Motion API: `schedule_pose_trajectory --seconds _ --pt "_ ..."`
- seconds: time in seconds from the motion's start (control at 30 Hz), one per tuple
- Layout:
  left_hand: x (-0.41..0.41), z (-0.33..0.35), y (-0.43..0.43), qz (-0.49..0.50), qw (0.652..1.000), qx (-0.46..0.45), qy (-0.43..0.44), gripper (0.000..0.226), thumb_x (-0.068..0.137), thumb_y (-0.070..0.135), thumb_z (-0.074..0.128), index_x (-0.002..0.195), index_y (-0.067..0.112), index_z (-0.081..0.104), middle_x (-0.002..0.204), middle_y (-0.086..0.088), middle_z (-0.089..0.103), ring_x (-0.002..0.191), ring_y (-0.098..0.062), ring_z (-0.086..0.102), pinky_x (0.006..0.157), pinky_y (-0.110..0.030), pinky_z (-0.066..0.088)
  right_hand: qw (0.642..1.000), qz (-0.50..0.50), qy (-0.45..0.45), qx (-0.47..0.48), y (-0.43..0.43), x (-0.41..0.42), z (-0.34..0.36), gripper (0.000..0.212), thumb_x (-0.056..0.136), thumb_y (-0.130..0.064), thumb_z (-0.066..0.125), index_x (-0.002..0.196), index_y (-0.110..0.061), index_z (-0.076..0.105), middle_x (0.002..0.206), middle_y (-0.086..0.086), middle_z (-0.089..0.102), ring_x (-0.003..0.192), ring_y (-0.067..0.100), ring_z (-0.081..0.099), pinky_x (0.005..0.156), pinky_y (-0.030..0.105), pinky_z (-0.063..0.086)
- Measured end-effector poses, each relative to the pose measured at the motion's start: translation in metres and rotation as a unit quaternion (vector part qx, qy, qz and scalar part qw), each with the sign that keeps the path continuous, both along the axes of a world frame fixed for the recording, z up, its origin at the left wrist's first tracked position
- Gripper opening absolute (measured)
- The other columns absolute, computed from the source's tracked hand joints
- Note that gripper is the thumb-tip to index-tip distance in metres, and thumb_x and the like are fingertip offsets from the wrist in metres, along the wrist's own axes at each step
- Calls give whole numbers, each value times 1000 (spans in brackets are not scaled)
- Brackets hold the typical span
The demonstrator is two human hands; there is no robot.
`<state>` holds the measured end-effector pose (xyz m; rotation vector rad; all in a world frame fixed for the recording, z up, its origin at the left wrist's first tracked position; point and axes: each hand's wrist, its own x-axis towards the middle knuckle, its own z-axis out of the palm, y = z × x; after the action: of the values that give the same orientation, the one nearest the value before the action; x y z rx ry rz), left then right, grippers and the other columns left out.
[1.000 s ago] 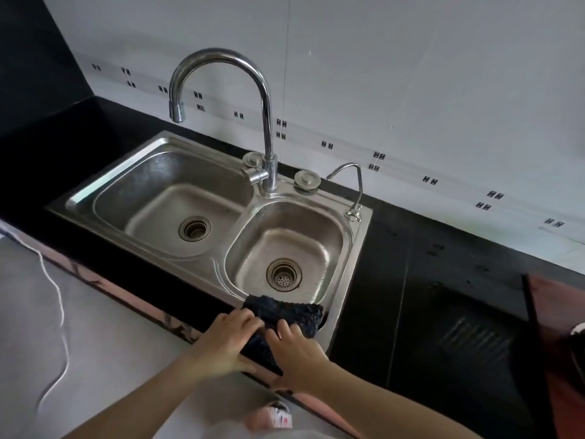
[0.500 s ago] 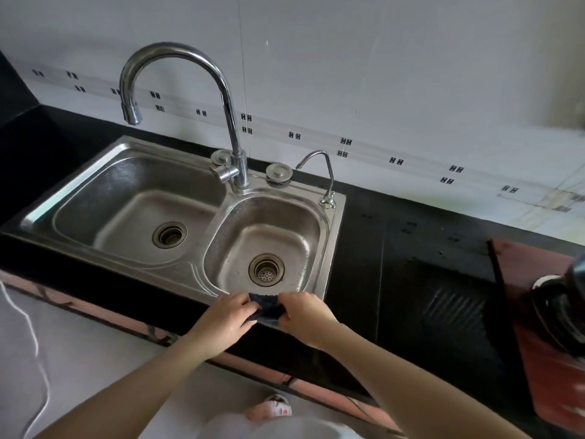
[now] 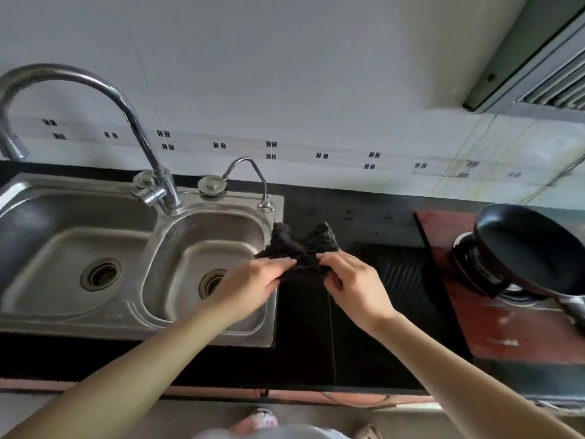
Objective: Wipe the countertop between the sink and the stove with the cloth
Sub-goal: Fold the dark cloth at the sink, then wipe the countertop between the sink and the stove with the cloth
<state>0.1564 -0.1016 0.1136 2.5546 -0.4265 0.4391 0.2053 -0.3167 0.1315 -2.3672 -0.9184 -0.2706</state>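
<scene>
A black countertop runs between the steel sink and the red stove, which carries a dark pan. Above the counter, at the sink's right rim, the left hand and right hand each pinch the dark cloth, bunched between them.

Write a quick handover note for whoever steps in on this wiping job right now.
Left hand and right hand both pinch the dark cloth, bunched and held between them over the sink's right edge.
Countertop between the sink and the stove: no sign of wiping yet.
A pan sits on the stove.
Left to do: lay the cloth down and wipe that whole strip.
</scene>
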Motion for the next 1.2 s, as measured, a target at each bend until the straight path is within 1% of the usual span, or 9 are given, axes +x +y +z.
schedule_pose_trajectory --seconds 0.17,0.23,0.33,0.47,0.57,0.67,0.87,1.07,1.2 --pt "-41 -87 -31 -145 958 227 101 51 68 2 72 118 9 63 109 -10 70 100 -23 66 84 -30 54 977 62 145 -141 -41 -49 -80 26 76 -12 48 95 -13 65 90 4 67 88 22 60 82 35 51" --pt "-59 -103 -41 -221 910 327 126 41 77 36 65 112 15 67 106 -4 71 100 -18 66 86 -26 52 954 112 184 -207 -56 -67 -106 28 78 -22 45 99 -19 64 100 0 65 99 17 56 91 35 46" --pt "-52 -94 -43 -184 908 311 214 77 82 72 33 126 14 57 116 -7 67 109 -23 60 92 -31 47 958 96 187 -196 -59 -71 -110 27 88 -36 42 99 -25 64 105 -10 62 103 11 51 88 32 42" --pt "-32 -87 -53 -108 968 164 155 36 89 33 42 100 12 69 91 -4 72 85 -22 66 83 -37 52 981 5 147 -126 -37 -52 -105 28 90 -19 45 112 -14 61 112 0 61 107 21 52 88 32 44" --pt "-29 -108 -63 5 986 77 145 32 78 1 64 110 3 65 109 -12 69 108 -28 62 96 -42 45 973 -83 183 -111 -12 -50 -113 47 91 -3 45 138 -3 40 142 10 43 134 26 32 112 29 24" --pt "-40 -124 -80 47 969 138 201 45 81 13 46 121 -1 57 124 -18 61 120 -34 53 95 -50 42 956 -69 191 -210 3 -62 -144 63 94 -10 43 148 -3 12 158 14 10 145 28 -4 118 39 4" --pt "-49 -139 -93 69 953 198 219 56 81 18 31 130 -3 48 138 -23 46 130 -38 41 100 -54 39 951 -62 155 -262 -1 -75 -164 72 96 -26 45 149 -8 1 156 11 -7 141 29 -17 116 42 1" --pt "-46 -144 -92 61 957 200 202 54 84 16 48 134 -3 41 140 -24 43 133 -38 36 104 -55 35 950 -83 148 -263 3 -74 -165 73 85 -23 62 145 -3 25 152 18 25 141 32 12 112 46 25" --pt "-42 -146 -91 59 959 196 198 54 86 17 46 135 -3 35 141 -24 42 134 -37 35 105 -55 34 951 -80 152 -259 4 -72 -165 77 84 -24 64 146 -5 21 153 17 22 142 32 9 112 46 21"
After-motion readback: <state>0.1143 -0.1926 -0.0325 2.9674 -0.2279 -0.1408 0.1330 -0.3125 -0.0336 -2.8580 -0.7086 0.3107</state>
